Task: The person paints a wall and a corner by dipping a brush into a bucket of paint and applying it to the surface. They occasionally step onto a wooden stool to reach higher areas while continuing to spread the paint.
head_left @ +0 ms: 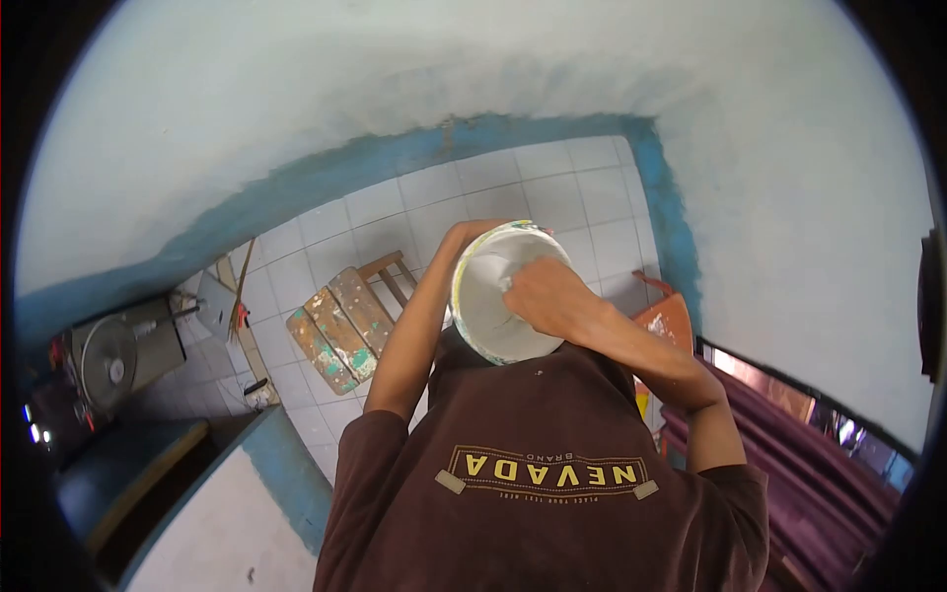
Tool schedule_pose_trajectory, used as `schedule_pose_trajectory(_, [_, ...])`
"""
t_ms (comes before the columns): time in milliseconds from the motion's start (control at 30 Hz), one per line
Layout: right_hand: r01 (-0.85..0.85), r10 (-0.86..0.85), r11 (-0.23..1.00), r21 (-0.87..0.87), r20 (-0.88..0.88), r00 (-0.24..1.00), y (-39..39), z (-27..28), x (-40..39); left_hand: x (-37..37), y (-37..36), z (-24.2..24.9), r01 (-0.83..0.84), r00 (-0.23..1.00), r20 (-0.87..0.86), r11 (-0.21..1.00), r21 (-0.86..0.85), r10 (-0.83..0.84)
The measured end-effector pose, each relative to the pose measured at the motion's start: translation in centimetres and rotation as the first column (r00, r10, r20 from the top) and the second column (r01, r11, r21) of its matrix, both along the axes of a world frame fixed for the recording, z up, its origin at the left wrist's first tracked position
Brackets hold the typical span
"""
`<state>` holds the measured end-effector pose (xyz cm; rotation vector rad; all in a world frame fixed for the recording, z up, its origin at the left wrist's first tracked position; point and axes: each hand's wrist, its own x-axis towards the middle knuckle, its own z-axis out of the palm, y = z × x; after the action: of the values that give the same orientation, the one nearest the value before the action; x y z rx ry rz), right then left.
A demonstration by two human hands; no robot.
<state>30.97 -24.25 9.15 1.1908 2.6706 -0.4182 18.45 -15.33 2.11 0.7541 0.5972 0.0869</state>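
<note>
1. Below the camera lies a white-tiled floor [552,197] edged by a blue painted band [326,178] at the foot of pale walls [296,89]; a paint-spattered wooden stool [340,331] stands on the tiles, a fan [109,363] sits at far left, and purple cloth [789,464] hangs at lower right
2. A white paint bucket [488,306] is held up in front of the person's chest, above the tiles; its open mouth tilts toward the camera, so its long axis runs roughly from the camera down to the floor
3. The left hand [464,237] wraps the bucket's far rim from outside (its fingers are mostly hidden); the right hand [543,296] is closed inside the mouth, but on what I cannot tell
4. The brown shirt [533,493] bears "NEVADA" and a small "BRAND", seen upside down
</note>
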Motion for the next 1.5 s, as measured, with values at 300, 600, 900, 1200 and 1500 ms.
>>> schedule_pose_trajectory(300, [0.287, -0.290, 0.956, -0.051, -0.067, 0.955, -2.5, 0.5, 3.4, -0.1, -2.5, -3.6, 0.212, 0.977, 0.024, 0.970, -0.120, -0.210])
schedule_pose_trajectory(600, [0.236, -0.219, 0.971, 0.035, -0.261, 0.940, -1.7, -1.0, 7.6, 8.2, 0.5, -6.9, 0.278, 0.960, 0.014, 0.940, -0.197, -0.281])
schedule_pose_trajectory(900, [0.070, -0.115, 0.976, -0.207, -0.215, 0.970, -2.9, 0.2, 19.7, 21.6, 1.5, -5.2, 0.332, 0.940, -0.012, 0.925, -0.183, -0.340])
schedule_pose_trajectory(1200, [0.378, -0.428, 0.900, -0.219, -0.266, 0.864, -3.8, -0.4, 32.9, 30.7, -3.4, 7.1, -0.055, 0.995, -0.049, 0.902, 0.428, 0.084])
schedule_pose_trajectory(1500, [0.280, -0.310, 0.951, -0.133, -0.394, 0.865, -2.6, -1.1, 36.9, 36.2, -0.2, -3.5, 0.263, 0.916, -0.318, 0.965, 0.016, -0.245])
